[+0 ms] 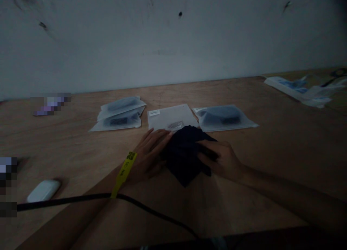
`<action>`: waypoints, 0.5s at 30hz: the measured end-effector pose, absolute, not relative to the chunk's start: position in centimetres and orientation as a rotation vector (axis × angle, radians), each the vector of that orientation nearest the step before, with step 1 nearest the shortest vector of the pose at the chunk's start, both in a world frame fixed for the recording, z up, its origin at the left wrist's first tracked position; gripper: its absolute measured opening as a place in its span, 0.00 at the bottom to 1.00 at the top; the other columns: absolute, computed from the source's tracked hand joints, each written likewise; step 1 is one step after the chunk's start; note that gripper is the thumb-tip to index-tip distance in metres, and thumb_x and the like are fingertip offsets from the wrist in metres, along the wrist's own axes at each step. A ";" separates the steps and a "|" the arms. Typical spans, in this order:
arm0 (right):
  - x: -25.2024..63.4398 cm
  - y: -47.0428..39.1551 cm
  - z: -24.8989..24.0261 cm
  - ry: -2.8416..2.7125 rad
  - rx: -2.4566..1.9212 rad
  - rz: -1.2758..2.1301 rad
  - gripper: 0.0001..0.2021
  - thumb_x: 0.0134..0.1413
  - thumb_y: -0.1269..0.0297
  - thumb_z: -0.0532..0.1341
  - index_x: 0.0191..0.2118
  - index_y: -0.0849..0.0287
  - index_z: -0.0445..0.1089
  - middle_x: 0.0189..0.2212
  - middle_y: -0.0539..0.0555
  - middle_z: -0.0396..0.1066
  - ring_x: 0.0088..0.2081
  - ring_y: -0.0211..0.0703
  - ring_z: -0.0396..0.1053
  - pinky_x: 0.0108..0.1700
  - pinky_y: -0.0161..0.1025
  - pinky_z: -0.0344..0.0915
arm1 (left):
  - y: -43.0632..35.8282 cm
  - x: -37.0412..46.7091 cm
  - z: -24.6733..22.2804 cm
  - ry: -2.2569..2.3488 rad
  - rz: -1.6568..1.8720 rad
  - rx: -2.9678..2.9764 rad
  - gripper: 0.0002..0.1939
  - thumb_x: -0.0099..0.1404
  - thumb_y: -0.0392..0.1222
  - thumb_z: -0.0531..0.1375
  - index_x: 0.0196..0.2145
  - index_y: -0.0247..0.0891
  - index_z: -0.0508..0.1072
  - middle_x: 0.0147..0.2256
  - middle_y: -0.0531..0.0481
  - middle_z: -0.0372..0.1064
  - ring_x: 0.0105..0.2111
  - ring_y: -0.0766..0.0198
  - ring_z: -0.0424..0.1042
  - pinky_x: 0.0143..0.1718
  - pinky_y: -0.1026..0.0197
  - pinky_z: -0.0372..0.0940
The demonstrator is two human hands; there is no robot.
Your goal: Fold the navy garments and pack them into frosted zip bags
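A dark navy piece of cloth [187,156] lies bunched on the wooden table between my hands. My right hand [223,157] pinches its right side between thumb and fingers. Along the cloth's left edge rests my left hand [151,147], fingers stretched out and pointing forward; its thumb side is in shadow. Just beyond the cloth is a flat frosted plastic bag [173,116] with a white label and a printed patch. To its right sits a frosted bag [227,118] with something dark inside. Two similar filled bags [121,114] overlap on the left.
A white rounded case [43,191] lies at the left. A black cable [81,198] crosses in front of my left forearm, which wears a yellow wrist tag [124,174]. Torn plastic packaging [298,90] lies at the far right. A wall [162,43] rises behind the table.
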State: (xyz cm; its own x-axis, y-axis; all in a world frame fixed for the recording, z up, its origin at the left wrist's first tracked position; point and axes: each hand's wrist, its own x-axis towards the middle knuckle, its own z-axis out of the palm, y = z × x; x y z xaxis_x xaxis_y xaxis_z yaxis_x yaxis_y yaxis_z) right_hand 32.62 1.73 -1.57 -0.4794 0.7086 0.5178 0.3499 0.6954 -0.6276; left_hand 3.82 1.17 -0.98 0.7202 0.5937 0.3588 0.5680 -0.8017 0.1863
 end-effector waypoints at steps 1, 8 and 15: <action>32.6 1.8 -1.7 -2.042 -0.836 0.657 0.08 0.62 0.62 0.60 0.45 0.56 0.70 0.27 0.48 0.74 0.24 0.35 0.70 0.24 0.31 0.65 | 1.0 3.8 -0.7 0.938 0.733 2.867 0.31 0.71 0.43 0.53 0.68 0.36 0.51 0.62 0.35 0.59 0.63 0.47 0.58 0.65 0.38 0.52; 33.0 2.7 -2.0 -1.728 -0.776 1.163 0.27 0.53 0.56 0.66 0.57 0.51 0.59 0.39 0.53 0.72 0.30 0.40 0.71 0.25 0.33 0.65 | 0.5 4.4 0.3 0.448 0.634 2.937 0.15 0.71 0.46 0.55 0.51 0.41 0.75 0.53 0.42 0.72 0.56 0.52 0.68 0.59 0.46 0.64; 34.3 3.6 -2.1 -1.539 -0.881 1.096 0.23 0.51 0.58 0.66 0.53 0.50 0.64 0.45 0.54 0.70 0.42 0.47 0.71 0.37 0.39 0.69 | 1.6 3.5 1.3 0.415 0.638 2.723 0.21 0.76 0.47 0.46 0.40 0.39 0.77 0.39 0.45 0.79 0.45 0.57 0.76 0.57 0.49 0.65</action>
